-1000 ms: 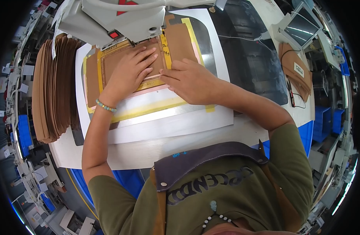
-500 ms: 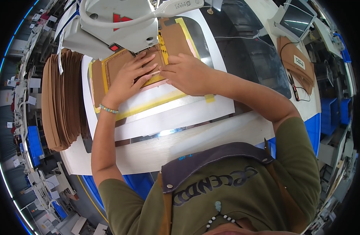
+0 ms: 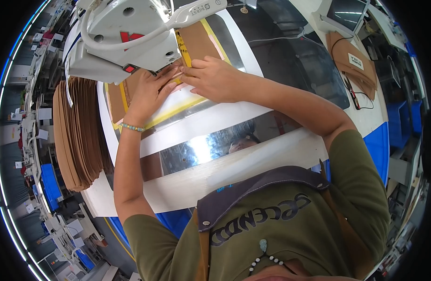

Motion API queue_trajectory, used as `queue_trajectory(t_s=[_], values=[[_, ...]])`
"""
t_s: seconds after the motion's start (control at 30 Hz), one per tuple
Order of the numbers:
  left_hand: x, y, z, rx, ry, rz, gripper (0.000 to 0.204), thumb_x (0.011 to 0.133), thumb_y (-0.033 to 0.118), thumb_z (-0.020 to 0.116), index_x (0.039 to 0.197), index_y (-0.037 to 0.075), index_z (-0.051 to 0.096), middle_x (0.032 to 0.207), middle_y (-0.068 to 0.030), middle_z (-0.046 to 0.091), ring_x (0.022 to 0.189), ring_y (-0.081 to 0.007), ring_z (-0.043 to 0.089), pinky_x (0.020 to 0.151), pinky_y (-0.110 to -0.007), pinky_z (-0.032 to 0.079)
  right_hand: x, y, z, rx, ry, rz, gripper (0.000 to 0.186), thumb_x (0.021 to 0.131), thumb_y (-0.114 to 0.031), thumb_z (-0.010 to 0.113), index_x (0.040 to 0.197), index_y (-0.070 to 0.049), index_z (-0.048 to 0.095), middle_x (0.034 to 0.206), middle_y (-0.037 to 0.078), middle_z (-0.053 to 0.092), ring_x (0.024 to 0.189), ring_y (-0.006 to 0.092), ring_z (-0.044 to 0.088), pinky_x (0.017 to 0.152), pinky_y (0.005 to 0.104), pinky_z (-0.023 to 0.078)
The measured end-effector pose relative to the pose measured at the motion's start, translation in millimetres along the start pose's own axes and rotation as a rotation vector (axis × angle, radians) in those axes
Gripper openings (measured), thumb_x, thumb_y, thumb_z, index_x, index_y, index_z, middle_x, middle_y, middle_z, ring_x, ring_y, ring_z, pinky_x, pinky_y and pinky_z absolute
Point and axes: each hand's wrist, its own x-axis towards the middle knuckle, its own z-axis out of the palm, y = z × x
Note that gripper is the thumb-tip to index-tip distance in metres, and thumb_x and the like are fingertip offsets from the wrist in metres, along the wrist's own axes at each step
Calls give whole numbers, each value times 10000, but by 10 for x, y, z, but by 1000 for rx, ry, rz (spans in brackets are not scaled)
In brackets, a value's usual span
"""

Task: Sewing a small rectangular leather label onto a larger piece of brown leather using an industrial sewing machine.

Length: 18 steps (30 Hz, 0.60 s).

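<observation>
My left hand (image 3: pixel 152 91) rests with spread fingers on a flat template (image 3: pixel 154 119) edged in yellow tape, its fingertips close beneath the white machine head (image 3: pixel 103 54). My right hand (image 3: pixel 215 82) lies just to its right, fingers loosely bent and apart, fingertips on the template's inner strip beside my left fingers. Brown panels (image 3: pixel 206 42) show within the taped border. The template lies over a white sheet (image 3: pixel 253 63), with a shiny metal strip (image 3: pixel 201 150) showing at the near side. The machine head and my fingers hide the middle of the template.
A thick stack of brown pieces (image 3: pixel 77 136) stands at the left. To the right are a dark glossy plate (image 3: pixel 290 56), a monitor (image 3: pixel 346 14), brown folded pieces (image 3: pixel 349 56) and a red-handled tool (image 3: pixel 353 96) with a cord. Blue bins (image 3: pixel 375 145) sit beside the table.
The template, white sheet and both hands have moved away from my body, toward the machine. More of the metal strip now shows. The view has turned slightly.
</observation>
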Motion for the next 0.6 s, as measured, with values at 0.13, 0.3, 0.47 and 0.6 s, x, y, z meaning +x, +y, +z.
queue_trajectory(t_s=[0.13, 0.3, 0.47, 0.6], values=[[60, -39, 24, -44, 37, -6, 436, 1072, 284, 602, 1459, 98, 676, 1495, -134, 653, 1404, -384, 545, 1232, -472, 362, -41, 7, 12, -48, 9, 33, 368, 1033, -378, 673, 1232, -74, 735, 1256, 92, 732, 1188, 218, 623, 933, 371, 472], [51, -104, 142, -168, 116, -48, 395, 1044, 301, 657, 1376, 106, 740, 1390, -198, 697, 1348, -421, 544, 1208, -504, 372, -92, 75, -68, 30, 5, 58, 386, 1027, -325, 693, 1296, -50, 717, 1363, 95, 712, 1182, 222, 604, 972, 370, 464], [-220, -622, 123, -270, 151, -360, 322, 1054, 236, 638, 1261, 25, 767, 1269, -201, 744, 1119, -372, 701, 1019, -389, 512, -73, 82, -124, 99, 29, 38, 266, 1027, -275, 694, 1146, -54, 784, 1195, 46, 763, 1082, 200, 618, 935, 373, 465], [-553, -1243, -20, -234, 445, -695, 299, 1015, 235, 703, 1165, -19, 746, 1036, -209, 773, 947, -351, 736, 887, -415, 539, -80, 51, -163, 95, -20, 17, 197, 1012, -232, 707, 1025, -62, 805, 1047, 26, 757, 1009, 188, 630, 897, 366, 470]])
